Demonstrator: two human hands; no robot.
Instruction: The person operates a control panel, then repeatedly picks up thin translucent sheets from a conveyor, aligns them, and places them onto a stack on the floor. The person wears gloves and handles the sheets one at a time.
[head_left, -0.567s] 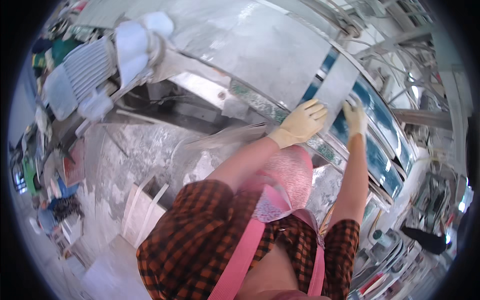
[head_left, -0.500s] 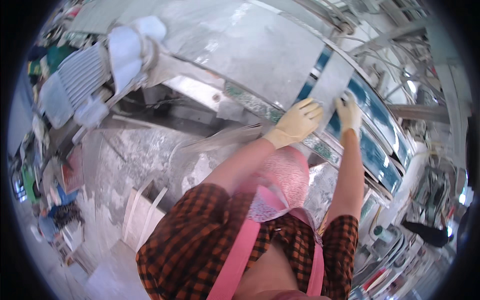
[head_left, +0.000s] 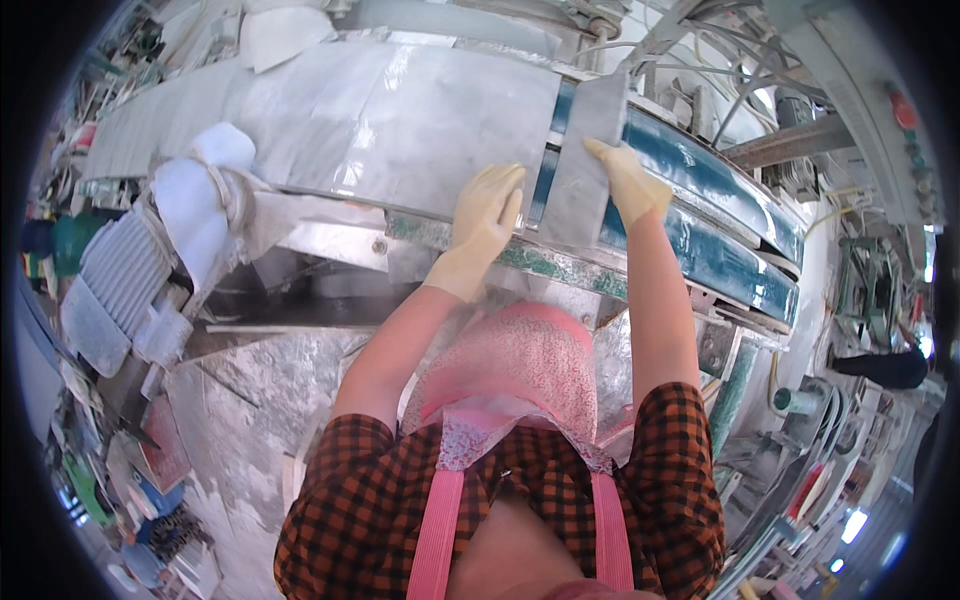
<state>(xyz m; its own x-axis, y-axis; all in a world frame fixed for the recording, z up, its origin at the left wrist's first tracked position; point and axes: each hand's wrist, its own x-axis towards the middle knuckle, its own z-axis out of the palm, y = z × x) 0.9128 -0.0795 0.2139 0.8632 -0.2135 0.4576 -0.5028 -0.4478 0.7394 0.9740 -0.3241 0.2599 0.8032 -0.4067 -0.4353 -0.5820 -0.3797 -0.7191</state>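
A large grey slab (head_left: 310, 125), flat and shiny in patches, lies at the far side in front of me. To its right, across a narrow gap showing blue belt, is a narrow grey slab (head_left: 578, 170) lying crosswise on the blue belts (head_left: 690, 165). My left hand (head_left: 482, 225), in a cream glove, is at the large slab's near right corner, its fingers stretched out and held together. My right hand (head_left: 632, 185), also gloved, grips the narrow slab's right edge, with a finger over its top; the other fingertips are hidden.
Along the near side runs a machine edge (head_left: 560, 268) with worn green paint. A ribbed motor (head_left: 125, 275) draped with pale covers stands at left. A metal beam (head_left: 790, 140) and cables are at far right; hoses and pipes (head_left: 810, 440) stand at lower right.
The view has turned, so the slabs look more level. My left hand has gone from beside the narrow slab to the large slab's corner. My right hand's finger now lies over the narrow slab.
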